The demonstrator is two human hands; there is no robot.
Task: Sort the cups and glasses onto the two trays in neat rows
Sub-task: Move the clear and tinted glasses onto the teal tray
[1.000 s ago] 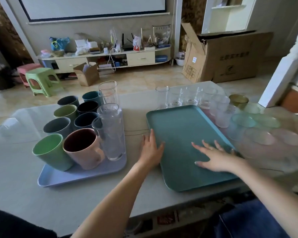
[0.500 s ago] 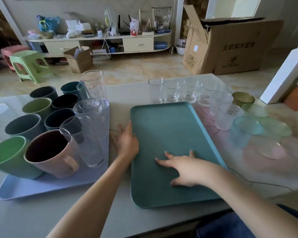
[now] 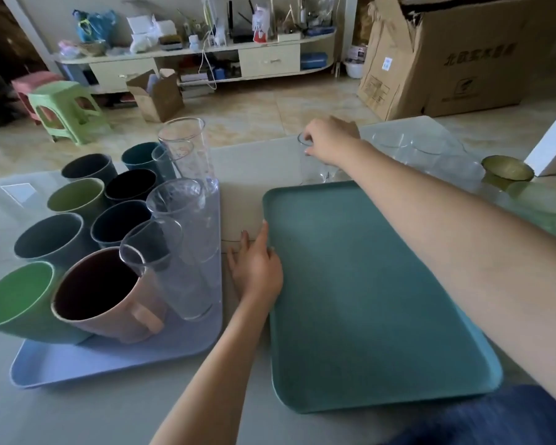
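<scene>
A teal tray [image 3: 366, 284] lies bare in front of me. My left hand [image 3: 256, 268] rests flat against its left edge, fingers apart. My right hand [image 3: 329, 139] reaches past the tray's far edge and grips the rim of a clear glass [image 3: 315, 171] standing on the table. More clear glasses [image 3: 424, 152] stand in a row to its right. A lilac tray [image 3: 109, 358] on the left holds several coloured cups, among them a pink mug [image 3: 109, 297] and a green cup [image 3: 16, 300], plus tall clear glasses [image 3: 187, 239].
A small olive bowl [image 3: 507, 170] sits at the table's right. Beyond the table are a green stool [image 3: 65, 107], a large cardboard box [image 3: 463, 56] and a low shelf unit [image 3: 199, 62]. My blue-clad knee [image 3: 495, 419] shows at the bottom right.
My right hand has left the teal tray's surface and moved forward to grip a clear glass behind it. My left hand stays at the tray's left edge.
</scene>
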